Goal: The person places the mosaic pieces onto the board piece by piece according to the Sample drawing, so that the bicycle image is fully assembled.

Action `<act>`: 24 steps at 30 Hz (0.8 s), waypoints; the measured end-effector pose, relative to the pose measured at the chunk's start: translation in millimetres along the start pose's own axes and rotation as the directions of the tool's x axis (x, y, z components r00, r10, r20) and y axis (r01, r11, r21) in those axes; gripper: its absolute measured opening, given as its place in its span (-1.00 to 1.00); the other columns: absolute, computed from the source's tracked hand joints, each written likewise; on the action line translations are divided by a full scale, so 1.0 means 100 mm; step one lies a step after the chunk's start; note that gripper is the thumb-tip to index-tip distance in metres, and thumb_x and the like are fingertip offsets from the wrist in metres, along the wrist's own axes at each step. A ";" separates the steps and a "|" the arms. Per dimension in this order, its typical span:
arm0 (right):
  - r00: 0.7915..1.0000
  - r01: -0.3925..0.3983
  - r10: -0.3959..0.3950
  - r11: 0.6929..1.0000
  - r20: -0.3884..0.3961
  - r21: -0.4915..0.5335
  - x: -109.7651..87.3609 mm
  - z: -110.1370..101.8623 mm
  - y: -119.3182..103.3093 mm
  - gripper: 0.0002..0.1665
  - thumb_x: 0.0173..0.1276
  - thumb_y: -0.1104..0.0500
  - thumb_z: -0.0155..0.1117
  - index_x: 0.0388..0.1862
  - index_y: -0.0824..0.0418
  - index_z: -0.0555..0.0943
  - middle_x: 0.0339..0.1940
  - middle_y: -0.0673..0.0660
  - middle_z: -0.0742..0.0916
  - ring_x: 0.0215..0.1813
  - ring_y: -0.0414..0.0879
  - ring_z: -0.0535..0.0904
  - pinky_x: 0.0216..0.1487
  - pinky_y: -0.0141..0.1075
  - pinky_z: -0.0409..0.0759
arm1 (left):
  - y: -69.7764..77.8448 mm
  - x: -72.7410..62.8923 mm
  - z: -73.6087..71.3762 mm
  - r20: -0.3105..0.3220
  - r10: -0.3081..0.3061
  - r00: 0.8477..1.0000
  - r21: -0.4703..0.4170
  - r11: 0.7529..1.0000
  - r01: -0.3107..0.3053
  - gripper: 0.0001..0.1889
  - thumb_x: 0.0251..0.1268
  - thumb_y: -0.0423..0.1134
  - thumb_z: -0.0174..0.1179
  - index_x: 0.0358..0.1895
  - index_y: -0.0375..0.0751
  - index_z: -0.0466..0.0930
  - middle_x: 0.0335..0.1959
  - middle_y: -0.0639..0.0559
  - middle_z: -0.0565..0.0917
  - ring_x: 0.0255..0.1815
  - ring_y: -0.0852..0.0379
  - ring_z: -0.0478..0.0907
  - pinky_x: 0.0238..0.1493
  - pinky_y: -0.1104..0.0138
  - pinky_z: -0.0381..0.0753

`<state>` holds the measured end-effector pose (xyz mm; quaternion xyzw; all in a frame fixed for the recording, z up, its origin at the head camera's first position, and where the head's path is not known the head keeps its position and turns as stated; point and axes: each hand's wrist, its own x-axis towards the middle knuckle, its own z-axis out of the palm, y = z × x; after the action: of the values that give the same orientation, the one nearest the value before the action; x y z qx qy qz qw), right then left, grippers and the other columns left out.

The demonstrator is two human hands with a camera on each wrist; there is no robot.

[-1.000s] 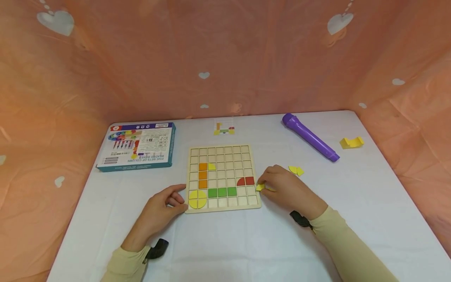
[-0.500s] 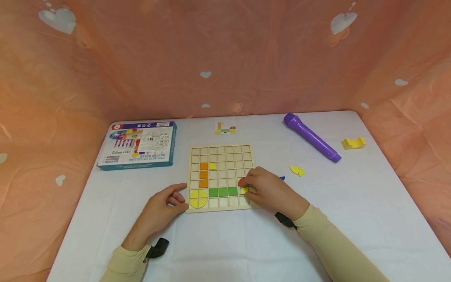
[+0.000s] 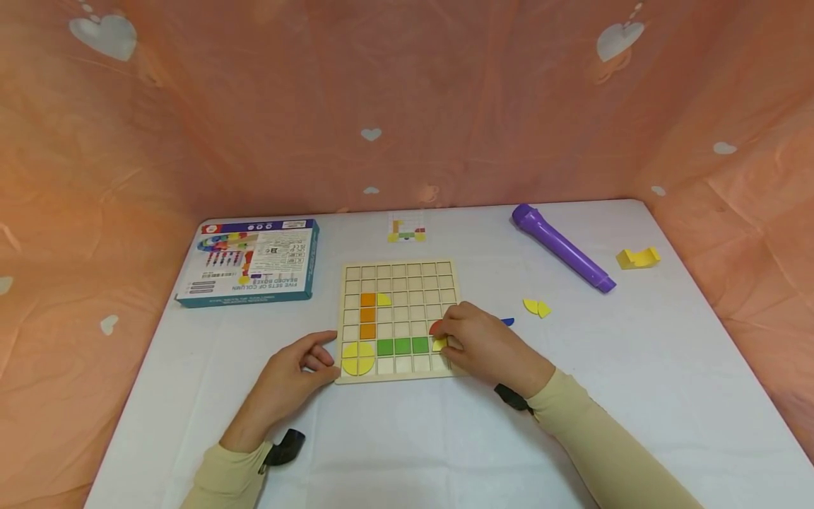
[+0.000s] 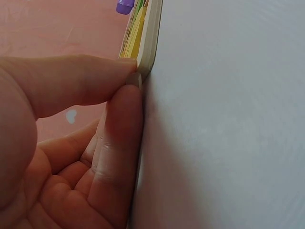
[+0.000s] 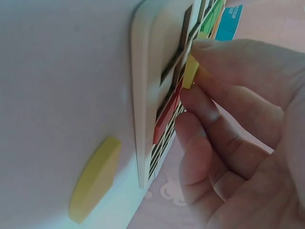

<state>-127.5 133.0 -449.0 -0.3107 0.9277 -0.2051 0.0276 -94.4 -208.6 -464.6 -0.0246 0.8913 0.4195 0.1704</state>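
A wooden grid board (image 3: pixel 400 283) lies on the table with coloured flat pieces in its squares. My left hand (image 3: pixel 295 371) is at its left side, with the thumb and index finger touching the edge near the lower left corner. Between thumb and fingertips, my right hand (image 3: pixel 486 339) pinches a yellow quarter-circle piece (image 5: pixel 190 71) over the board's right part, just right of the green squares (image 3: pixel 402 346). Red pieces (image 5: pixel 167 117) sit beside those fingers, partly hidden in the head view. Orange squares (image 3: pixel 368 315) and a yellow circle of quarter pieces (image 3: pixel 358 358) fill the left squares.
Two loose yellow pieces (image 3: pixel 537 307) and a blue piece (image 3: pixel 508 322) lie right of the board. Farther back are a purple microphone (image 3: pixel 562 247) and a yellow holder (image 3: pixel 639 258). A pattern card (image 3: pixel 407 227) lies behind the board, a box (image 3: pixel 249 263) at left.
My right hand has moved left from the table onto the board with the yellow piece, uncovering the blue piece. In the last half second it barely moves. The left hand stays put.
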 end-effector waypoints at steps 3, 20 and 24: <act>1.000 -0.006 0.006 1.000 0.006 -0.005 0.01 0.00 -0.01 -0.75 0.37 0.25 0.53 0.02 0.17 0.83 -0.16 -0.03 0.72 -0.05 -0.15 0.57 -0.06 -0.33 0.64 | -0.01 0.00 0.00 0.001 -0.004 1.000 -0.003 1.000 0.004 -0.36 0.35 -0.23 0.50 0.49 -0.06 0.56 -0.11 0.03 0.70 -0.16 0.14 0.64 -0.09 0.35 0.55; 1.000 0.019 -0.018 0.999 0.006 -0.035 0.02 0.01 -0.02 -0.76 0.35 0.26 0.55 -0.01 0.16 0.82 -0.20 -0.03 0.70 -0.05 -0.12 0.58 -0.08 -0.31 0.65 | -0.01 0.02 0.00 0.000 -0.011 1.000 0.009 1.000 0.011 -0.36 0.36 -0.24 0.48 0.49 -0.04 0.56 -0.10 0.03 0.70 -0.15 0.14 0.65 -0.06 0.33 0.55; 1.000 0.014 -0.014 0.999 0.010 -0.040 0.02 0.02 -0.03 -0.77 0.36 0.26 0.54 -0.02 0.15 0.82 -0.19 -0.03 0.71 -0.06 -0.13 0.58 -0.07 -0.30 0.66 | -0.01 0.02 0.00 0.005 -0.009 1.000 0.004 1.000 0.009 -0.36 0.36 -0.25 0.48 0.50 -0.05 0.55 -0.10 0.03 0.70 -0.15 0.13 0.64 -0.07 0.33 0.56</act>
<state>-127.5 128.9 -449.2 -0.3188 0.9292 -0.1852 0.0244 -96.2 -208.9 -465.7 -0.0274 0.8916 0.4169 0.1746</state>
